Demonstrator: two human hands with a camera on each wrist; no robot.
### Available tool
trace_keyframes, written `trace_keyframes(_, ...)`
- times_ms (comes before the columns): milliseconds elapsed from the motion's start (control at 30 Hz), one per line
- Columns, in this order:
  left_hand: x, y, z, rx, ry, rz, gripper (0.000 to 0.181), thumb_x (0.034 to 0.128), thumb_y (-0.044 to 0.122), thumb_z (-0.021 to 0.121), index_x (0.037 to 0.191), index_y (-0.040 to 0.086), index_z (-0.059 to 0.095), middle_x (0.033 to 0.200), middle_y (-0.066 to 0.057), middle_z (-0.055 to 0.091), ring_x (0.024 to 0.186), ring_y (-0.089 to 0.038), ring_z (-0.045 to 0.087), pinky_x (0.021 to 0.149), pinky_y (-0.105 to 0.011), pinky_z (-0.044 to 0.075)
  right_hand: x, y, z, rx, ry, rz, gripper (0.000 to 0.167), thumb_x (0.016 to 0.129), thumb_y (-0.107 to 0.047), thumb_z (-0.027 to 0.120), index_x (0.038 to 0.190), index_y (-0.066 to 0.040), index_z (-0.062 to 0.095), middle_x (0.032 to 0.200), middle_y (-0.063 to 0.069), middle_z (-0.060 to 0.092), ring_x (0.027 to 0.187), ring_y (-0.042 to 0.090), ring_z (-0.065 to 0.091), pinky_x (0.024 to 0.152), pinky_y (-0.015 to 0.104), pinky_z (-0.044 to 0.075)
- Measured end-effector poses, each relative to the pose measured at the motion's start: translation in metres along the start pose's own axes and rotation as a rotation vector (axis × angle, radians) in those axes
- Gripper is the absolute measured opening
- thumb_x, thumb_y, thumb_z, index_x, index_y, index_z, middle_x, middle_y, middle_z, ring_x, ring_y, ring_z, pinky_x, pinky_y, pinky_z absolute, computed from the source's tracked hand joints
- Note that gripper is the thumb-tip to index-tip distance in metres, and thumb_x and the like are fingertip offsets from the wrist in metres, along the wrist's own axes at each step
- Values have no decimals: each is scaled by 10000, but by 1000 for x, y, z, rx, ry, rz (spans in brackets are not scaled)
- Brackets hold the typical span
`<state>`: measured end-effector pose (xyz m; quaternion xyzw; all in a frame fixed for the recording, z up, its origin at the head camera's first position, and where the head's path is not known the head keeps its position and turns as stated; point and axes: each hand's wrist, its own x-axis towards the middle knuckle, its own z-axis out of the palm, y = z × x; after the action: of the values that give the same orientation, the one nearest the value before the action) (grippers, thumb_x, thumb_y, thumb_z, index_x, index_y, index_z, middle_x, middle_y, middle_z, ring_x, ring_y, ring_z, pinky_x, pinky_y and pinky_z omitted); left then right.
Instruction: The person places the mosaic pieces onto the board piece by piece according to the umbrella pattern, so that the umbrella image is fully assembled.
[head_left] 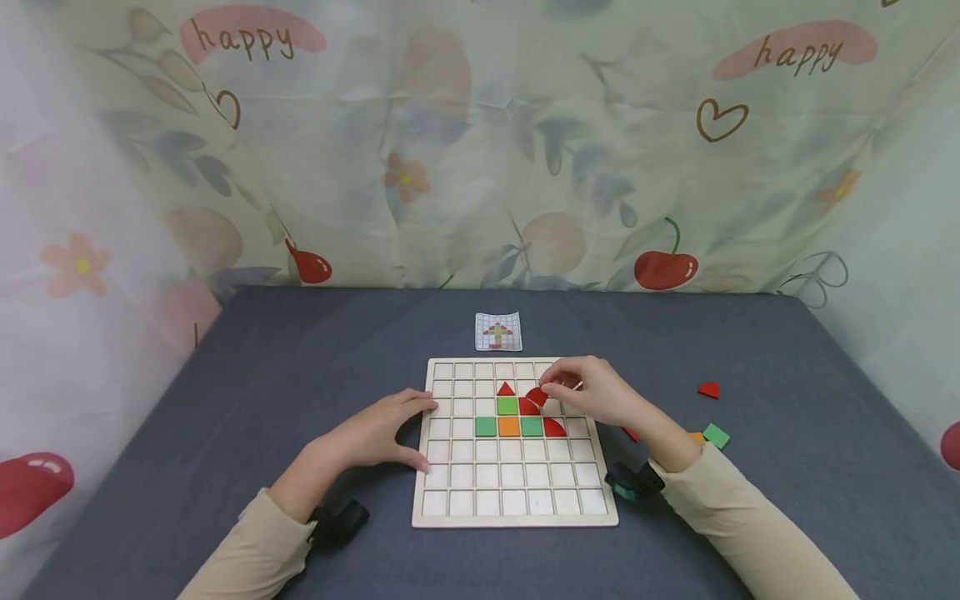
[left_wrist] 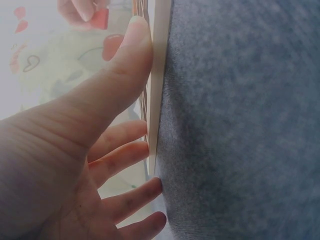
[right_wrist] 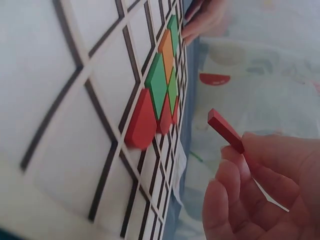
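Observation:
A pale wooden grid board (head_left: 513,502) lies on the table. On it are a red triangle (head_left: 506,389), a light green square (head_left: 507,406), an orange square (head_left: 509,427) flanked by green squares (head_left: 486,427), and red quarter-circle pieces (head_left: 554,427). Just above the board's upper right part, my right hand (head_left: 592,390) pinches another red quarter-circle block (right_wrist: 227,132) between thumb and fingertips; the right wrist view has it apart from the board. My left hand (head_left: 378,429) rests at the board's left edge with fingers spread, its thumb touching the rim in the left wrist view.
Behind the board lies a small card (head_left: 498,332) with a printed coloured pattern. Loose pieces lie to the right: a red one (head_left: 708,390), a green square (head_left: 716,435) and a partly hidden orange one (head_left: 697,437). Another red piece (head_left: 630,433) shows beneath my right forearm.

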<state>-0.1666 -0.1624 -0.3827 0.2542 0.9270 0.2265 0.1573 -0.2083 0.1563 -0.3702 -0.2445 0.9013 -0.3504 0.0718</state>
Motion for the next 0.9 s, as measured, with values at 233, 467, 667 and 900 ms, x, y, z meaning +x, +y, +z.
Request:
trace_keyframes(233, 1, -1, -1, -4, -5, -4, 836, 711, 426, 775, 1375, 50, 433, 1437, -153, 394, 1314, -329, 396, 1050, -494, 352, 11, -9, 11, 18, -35, -39, 117, 884, -138, 632, 950, -65, 694, 858, 62, 682, 718, 113, 549, 638, 218, 474)
trace_keyframes(467, 2, -2, 0, -5, -6, -8, 831, 713, 411, 779, 1378, 53, 433, 1443, -158, 387, 1318, -336, 389, 1052, -499, 348, 22, -20, 22, 18, -63, -48, 105, 893, -133, 619, 940, -79, 696, 856, 56, 680, 689, 106, 531, 616, 217, 459)
trace_keyframes(667, 2, -1, 0, -10, -9, -12, 829, 711, 405, 783, 1377, 54, 435, 1443, -153, 390, 1319, -326, 390, 1056, -492, 349, 30, -24, 30, 21, -88, -43, 86, 886, -120, 629, 919, -77, 696, 837, 63, 681, 625, 95, 511, 569, 205, 437)
trace_keyframes(900, 2, -1, 0, -12, -8, -16, 822, 712, 405, 783, 1373, 56, 440, 1435, -149, 399, 1308, -320, 398, 1058, -487, 350, 39, -28, 39, -13, -115, -40, 81, 885, -132, 632, 914, -86, 692, 850, 46, 685, 638, 84, 513, 615, 195, 448)
